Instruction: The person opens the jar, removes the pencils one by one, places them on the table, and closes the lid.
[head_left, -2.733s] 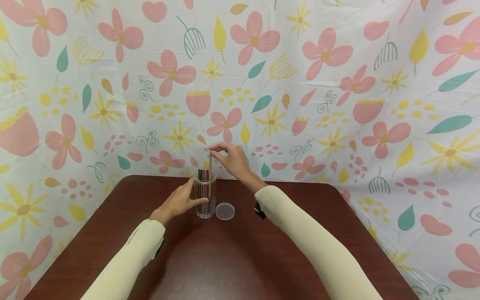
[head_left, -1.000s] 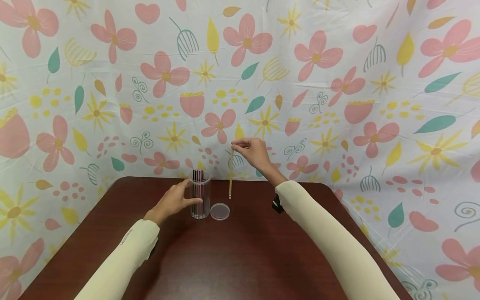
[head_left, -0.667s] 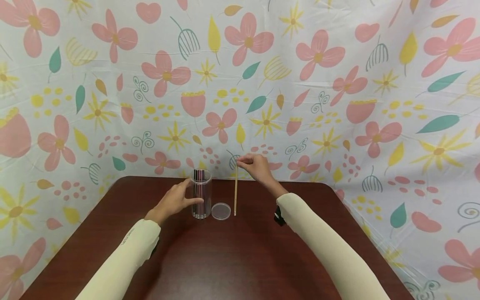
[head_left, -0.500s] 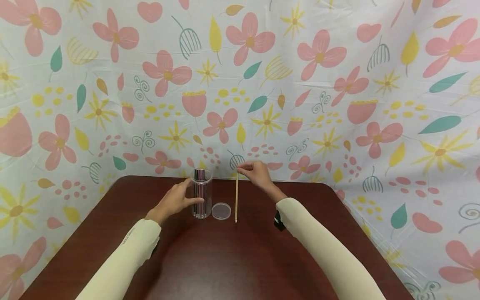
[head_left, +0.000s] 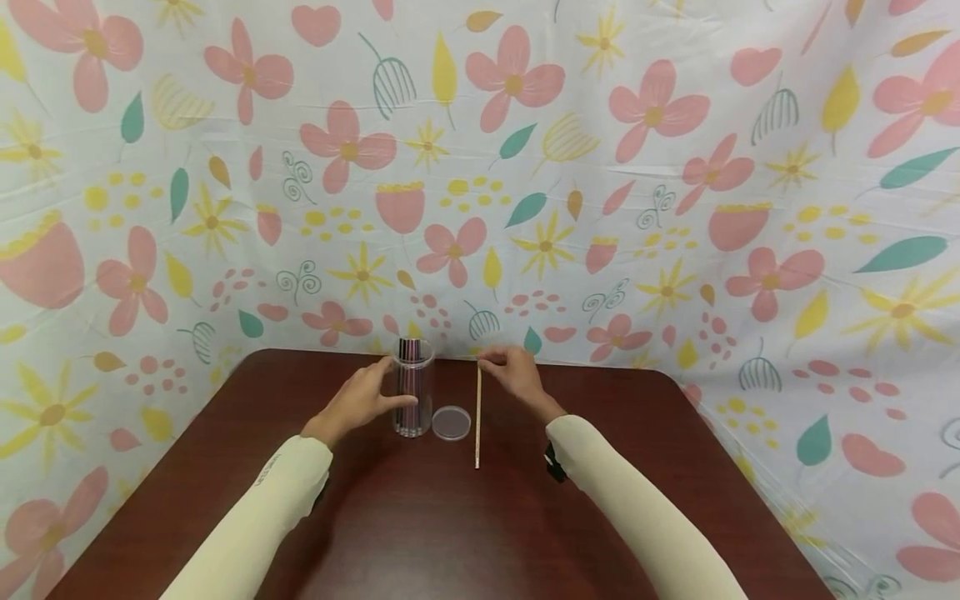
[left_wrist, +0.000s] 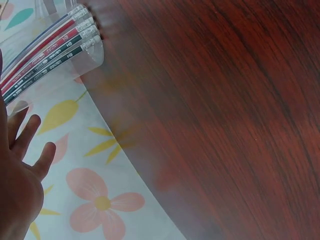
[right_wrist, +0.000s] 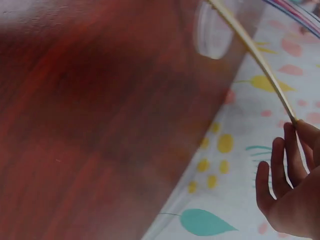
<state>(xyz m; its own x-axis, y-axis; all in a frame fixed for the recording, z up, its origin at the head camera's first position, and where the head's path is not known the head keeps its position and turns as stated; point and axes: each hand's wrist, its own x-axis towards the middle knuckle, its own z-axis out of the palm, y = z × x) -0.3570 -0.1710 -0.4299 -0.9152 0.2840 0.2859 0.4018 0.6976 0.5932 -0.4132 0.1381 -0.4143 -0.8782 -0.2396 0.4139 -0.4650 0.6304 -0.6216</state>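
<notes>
My left hand [head_left: 360, 400] holds a clear cylindrical jar [head_left: 426, 392] upright, thumb across its front and the other fingers at its side and back. Inside stand several dark, red and blue pencils [left_wrist: 55, 47], their eraser ends at the jar's bottom. To the right, my right hand [head_left: 517, 375] pinches a gold-coloured pencil [head_left: 478, 417] at its far end between thumb and index finger. The white-tipped eraser end points down and toward me, close over the table. In the right wrist view, the other fingers [right_wrist: 277, 165] are spread apart from the pencil [right_wrist: 265, 65].
A round clear lid [head_left: 452, 423] lies on the dark red wooden table [head_left: 420, 533], between the jar and the gold pencil. Behind the table's far edge hangs a white cloth [head_left: 525, 208] with pink, yellow and green flower prints.
My right hand has drawn the gold pencil up out of the jar, carried it right past the lid and lowered it toward the table. My left hand stays at the jar.
</notes>
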